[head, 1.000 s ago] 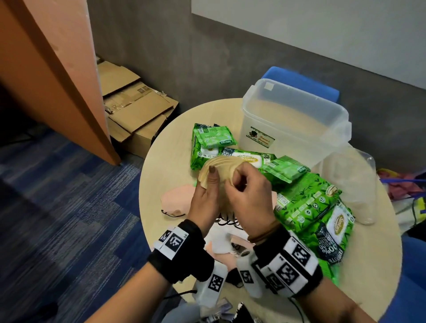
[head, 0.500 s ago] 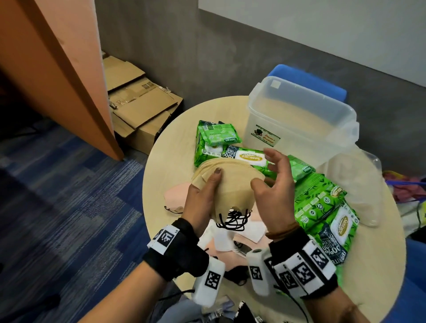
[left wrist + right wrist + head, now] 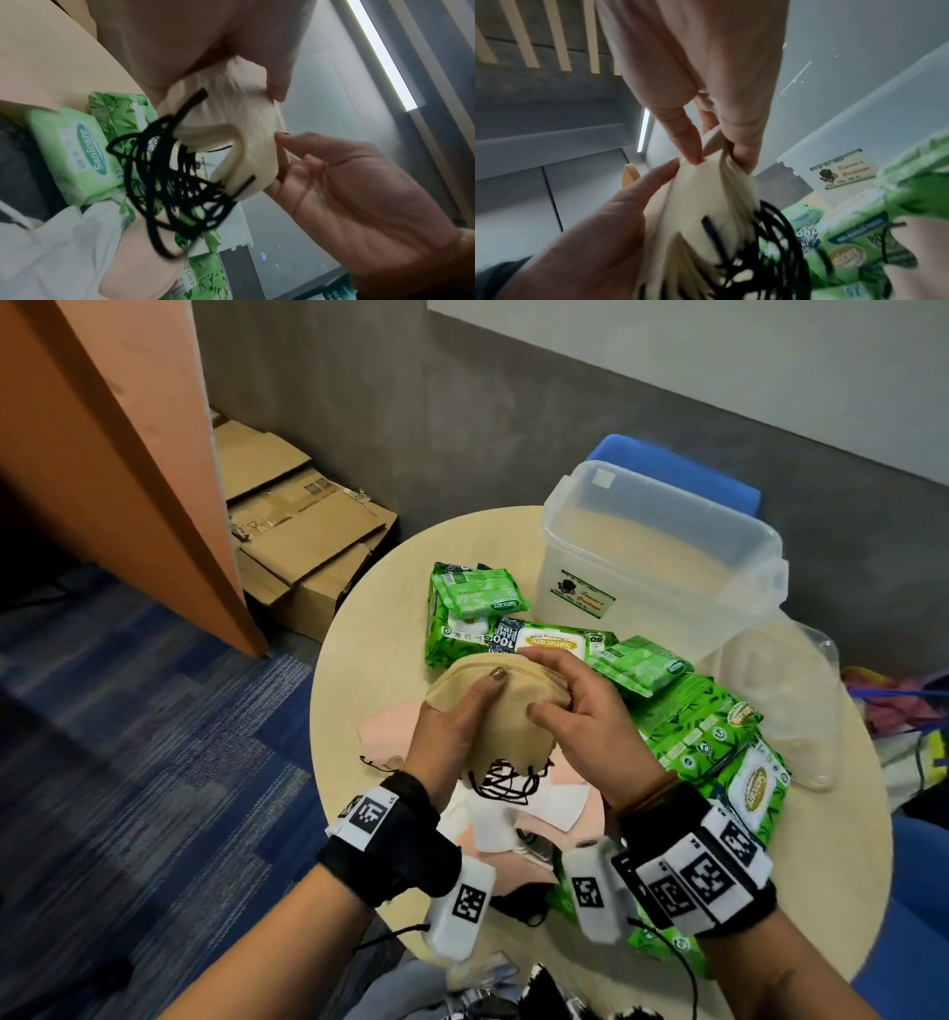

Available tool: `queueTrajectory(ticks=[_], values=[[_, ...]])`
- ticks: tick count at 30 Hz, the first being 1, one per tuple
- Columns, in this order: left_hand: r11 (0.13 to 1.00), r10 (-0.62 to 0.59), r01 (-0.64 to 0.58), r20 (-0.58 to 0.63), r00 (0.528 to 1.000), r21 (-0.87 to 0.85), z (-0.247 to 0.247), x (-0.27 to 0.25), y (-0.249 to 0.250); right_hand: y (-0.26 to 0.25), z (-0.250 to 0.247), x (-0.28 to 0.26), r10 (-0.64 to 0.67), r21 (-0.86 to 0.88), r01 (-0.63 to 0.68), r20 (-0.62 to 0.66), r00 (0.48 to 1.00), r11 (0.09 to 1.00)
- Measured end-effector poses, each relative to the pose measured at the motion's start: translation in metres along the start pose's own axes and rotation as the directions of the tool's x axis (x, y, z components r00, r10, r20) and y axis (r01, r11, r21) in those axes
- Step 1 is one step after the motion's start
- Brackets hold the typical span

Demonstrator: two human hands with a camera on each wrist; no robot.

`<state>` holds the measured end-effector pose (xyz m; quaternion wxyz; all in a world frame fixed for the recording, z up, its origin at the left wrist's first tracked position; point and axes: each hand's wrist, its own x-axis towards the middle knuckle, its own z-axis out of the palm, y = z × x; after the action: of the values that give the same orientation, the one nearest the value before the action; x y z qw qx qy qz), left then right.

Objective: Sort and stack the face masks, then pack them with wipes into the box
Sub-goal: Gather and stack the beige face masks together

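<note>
A stack of tan face masks [image 3: 508, 711] with tangled black ear loops [image 3: 506, 780] is held above the round table [image 3: 354, 629]. My left hand [image 3: 462, 716] grips its left side, thumb on top. My right hand [image 3: 562, 685] pinches the stack's upper right edge between thumb and fingers. The left wrist view shows the mask stack [image 3: 231, 117] and loops [image 3: 174, 178] from below. In the right wrist view my right fingers [image 3: 685, 138] pinch the stack's [image 3: 698, 213] edge. Green wipes packs [image 3: 698, 726] lie just beyond. The clear plastic box [image 3: 662, 557] stands open behind them.
Pink masks [image 3: 387, 737] and white masks [image 3: 518, 814] lie on the table under my hands. A clear lid [image 3: 785, 711] rests right of the box. Flattened cardboard boxes [image 3: 303, 541] and an orange panel [image 3: 118, 454] stand to the left, a blue chair [image 3: 678, 469] behind the box.
My right hand, spread open off the stack half a second ago, has come back and pinched its upper edge. My left hand has kept its grip.
</note>
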<state>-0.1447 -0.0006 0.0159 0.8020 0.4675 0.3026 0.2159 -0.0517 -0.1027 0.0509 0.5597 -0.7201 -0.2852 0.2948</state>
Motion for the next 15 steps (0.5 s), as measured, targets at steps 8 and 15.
queueTrajectory(ticks=[8, 15], values=[[0.997, 0.05, -0.049, -0.01, 0.999, 0.054, -0.008, 0.001, 0.0, 0.008, 0.0, 0.019, -0.045, 0.023, 0.044, 0.024, 0.999, 0.999], [0.992, 0.1, -0.078, -0.23, 0.968, 0.102, -0.066, 0.002, 0.001, 0.046, 0.0, 0.01, 0.219, -0.637, -0.047, 0.194, 0.956, 0.769]])
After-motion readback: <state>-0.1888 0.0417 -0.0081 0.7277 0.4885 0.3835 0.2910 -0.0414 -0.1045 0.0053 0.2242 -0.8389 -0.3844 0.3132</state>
